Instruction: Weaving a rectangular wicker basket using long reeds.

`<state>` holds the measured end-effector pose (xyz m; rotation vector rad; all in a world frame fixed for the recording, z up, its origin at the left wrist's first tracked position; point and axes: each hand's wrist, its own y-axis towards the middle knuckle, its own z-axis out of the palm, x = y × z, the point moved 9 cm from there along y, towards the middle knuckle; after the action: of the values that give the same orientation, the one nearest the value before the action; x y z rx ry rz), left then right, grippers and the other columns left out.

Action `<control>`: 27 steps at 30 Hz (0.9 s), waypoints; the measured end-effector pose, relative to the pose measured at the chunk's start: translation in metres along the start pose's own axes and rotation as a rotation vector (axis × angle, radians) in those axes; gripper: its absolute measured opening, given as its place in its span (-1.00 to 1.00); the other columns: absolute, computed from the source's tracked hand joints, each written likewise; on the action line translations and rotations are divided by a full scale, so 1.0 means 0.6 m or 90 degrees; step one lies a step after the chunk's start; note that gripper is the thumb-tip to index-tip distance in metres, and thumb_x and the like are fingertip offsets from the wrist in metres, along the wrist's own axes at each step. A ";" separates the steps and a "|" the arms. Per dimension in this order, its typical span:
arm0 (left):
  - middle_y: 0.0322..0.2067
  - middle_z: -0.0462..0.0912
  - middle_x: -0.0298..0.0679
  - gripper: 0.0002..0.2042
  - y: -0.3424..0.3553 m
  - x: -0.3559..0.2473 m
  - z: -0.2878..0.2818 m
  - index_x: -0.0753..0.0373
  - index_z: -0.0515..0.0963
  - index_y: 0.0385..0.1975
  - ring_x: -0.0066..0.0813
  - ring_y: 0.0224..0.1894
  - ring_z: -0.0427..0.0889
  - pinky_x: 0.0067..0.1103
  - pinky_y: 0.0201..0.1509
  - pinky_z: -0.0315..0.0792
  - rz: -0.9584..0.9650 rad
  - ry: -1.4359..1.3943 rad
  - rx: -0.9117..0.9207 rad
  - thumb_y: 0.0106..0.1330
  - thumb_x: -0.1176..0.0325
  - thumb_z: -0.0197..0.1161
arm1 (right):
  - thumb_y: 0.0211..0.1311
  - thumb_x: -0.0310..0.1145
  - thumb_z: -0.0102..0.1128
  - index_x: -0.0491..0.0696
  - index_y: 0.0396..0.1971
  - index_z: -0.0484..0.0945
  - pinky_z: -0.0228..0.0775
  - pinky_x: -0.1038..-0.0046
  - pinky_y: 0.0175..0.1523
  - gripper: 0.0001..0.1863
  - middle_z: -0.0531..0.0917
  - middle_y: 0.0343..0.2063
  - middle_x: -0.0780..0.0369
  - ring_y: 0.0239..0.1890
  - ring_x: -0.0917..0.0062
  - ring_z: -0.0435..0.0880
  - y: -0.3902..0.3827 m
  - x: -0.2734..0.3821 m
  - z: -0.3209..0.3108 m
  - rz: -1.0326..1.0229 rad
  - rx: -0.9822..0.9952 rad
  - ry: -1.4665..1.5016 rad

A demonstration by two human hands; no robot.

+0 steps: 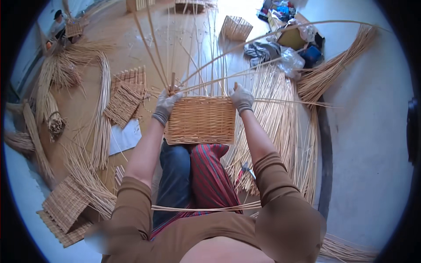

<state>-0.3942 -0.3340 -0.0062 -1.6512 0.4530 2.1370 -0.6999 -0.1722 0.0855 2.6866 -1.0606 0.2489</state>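
Wicker panel (201,120) gripped above the lap (209,177)

Loose canes (280,127) crowd the right, red-handled pliers (245,166) among them; woven mats (126,100) lie left. Long rods (142,30) cross the view ahead. The gloved left hand (165,104) and right hand (242,97) close around the panel's upper corners, some fingertips hidden. A distant co-worker (57,28) is hard to make out. Tan floor covering (118,30) meets grey floor (359,144).

We have the woven panel (201,120) above our legs (210,168), between our left hand (165,105) and right hand (242,97). Leftward lie overlapping mats (122,105) and reed bundles (55,118); rightward, spread reeds (280,127) with pliers (240,175) on them. Beyond sits a basket (237,28), and far left, seemingly, another person (57,29).
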 end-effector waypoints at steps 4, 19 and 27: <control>-0.14 0.66 -0.41 -0.74 -0.026 -0.017 -0.018 0.20 0.63 0.00 -0.59 -0.06 0.60 -0.60 0.10 0.49 0.068 -0.032 -0.030 0.35 0.44 0.45 | 0.33 0.09 0.21 0.12 -0.11 0.68 0.58 0.09 0.05 -0.63 0.80 -0.23 0.04 -0.08 0.08 0.79 0.018 0.012 0.037 -0.003 -0.013 0.021; -0.16 0.68 -0.42 -0.78 -0.036 -0.078 -0.050 0.20 0.65 -0.03 -0.60 -0.11 0.62 -0.58 0.02 0.53 0.148 -0.018 -0.047 0.37 0.51 0.42 | 0.32 -0.07 0.12 -0.01 -0.30 0.72 0.59 0.06 -0.03 -0.66 0.79 -0.41 0.02 -0.24 0.06 0.81 -0.011 0.068 -0.059 -0.107 -0.113 0.054; -0.05 0.63 -0.39 -0.63 -0.148 -0.111 -0.118 0.17 0.57 0.14 -0.59 0.01 0.56 -0.55 0.12 0.49 0.054 0.043 -0.076 0.42 0.23 0.45 | 0.40 -0.06 0.10 -0.05 -0.35 0.69 0.56 0.04 -0.22 -0.63 0.74 -0.58 0.04 -0.48 0.09 0.77 -0.145 0.108 -0.161 -0.147 -0.274 0.051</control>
<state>-0.2756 -0.2989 0.0399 -1.8046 0.4304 2.2135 -0.6002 -0.1253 0.1795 2.3571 -0.6782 0.0736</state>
